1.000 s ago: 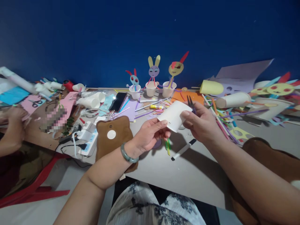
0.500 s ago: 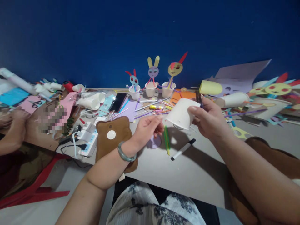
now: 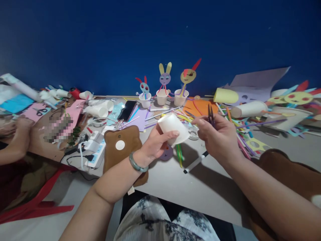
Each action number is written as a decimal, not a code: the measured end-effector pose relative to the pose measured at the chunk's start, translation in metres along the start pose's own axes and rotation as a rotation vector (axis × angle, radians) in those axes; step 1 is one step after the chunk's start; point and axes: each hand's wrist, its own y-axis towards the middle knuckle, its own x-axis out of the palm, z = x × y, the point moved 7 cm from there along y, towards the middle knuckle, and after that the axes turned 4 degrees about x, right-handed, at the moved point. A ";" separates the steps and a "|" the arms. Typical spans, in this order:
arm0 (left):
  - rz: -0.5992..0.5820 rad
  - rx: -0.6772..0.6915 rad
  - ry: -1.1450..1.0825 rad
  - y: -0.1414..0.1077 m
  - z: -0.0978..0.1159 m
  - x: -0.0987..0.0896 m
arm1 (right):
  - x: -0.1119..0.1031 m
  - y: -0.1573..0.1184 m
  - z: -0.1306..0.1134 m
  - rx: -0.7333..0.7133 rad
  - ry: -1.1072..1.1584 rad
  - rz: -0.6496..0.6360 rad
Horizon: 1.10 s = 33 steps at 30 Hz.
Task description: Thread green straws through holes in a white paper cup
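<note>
My left hand (image 3: 157, 142), with a jade-coloured bangle at the wrist, grips a white paper cup (image 3: 173, 126) tipped on its side above the table. To its right, my right hand (image 3: 215, 134) is closed around dark scissors (image 3: 211, 115), whose points stick up between the fingers; much of the tool is hidden in the palm. Whether the thumb and forefinger also pinch something small is unclear. Below the cup lie a purple paper face (image 3: 167, 154), green and yellow pipe cleaners (image 3: 179, 155) and a white marker (image 3: 194, 163) with black ends.
At the back, three paper rabbit figures stand in cups (image 3: 162, 97). A brown plush pad (image 3: 121, 144) and a power strip (image 3: 96, 155) lie left. Pipe cleaners, orange paper (image 3: 197, 106) and more cups (image 3: 250, 107) spread rightward. Another person's hand (image 3: 23, 124) is far left.
The cup has passed from my right hand to my left, moving leftward and down. My right hand has drawn slightly away, still holding the dark scissors, now showing more clearly.
</note>
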 end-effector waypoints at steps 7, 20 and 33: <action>0.143 0.150 -0.018 -0.002 0.007 -0.005 | 0.026 -0.022 0.017 0.176 0.041 -0.176; 0.062 0.164 0.050 -0.007 0.006 -0.006 | 0.039 -0.026 0.007 0.449 0.404 -0.223; 0.016 0.189 0.122 -0.008 0.014 -0.002 | 0.043 -0.027 -0.002 0.422 0.493 -0.364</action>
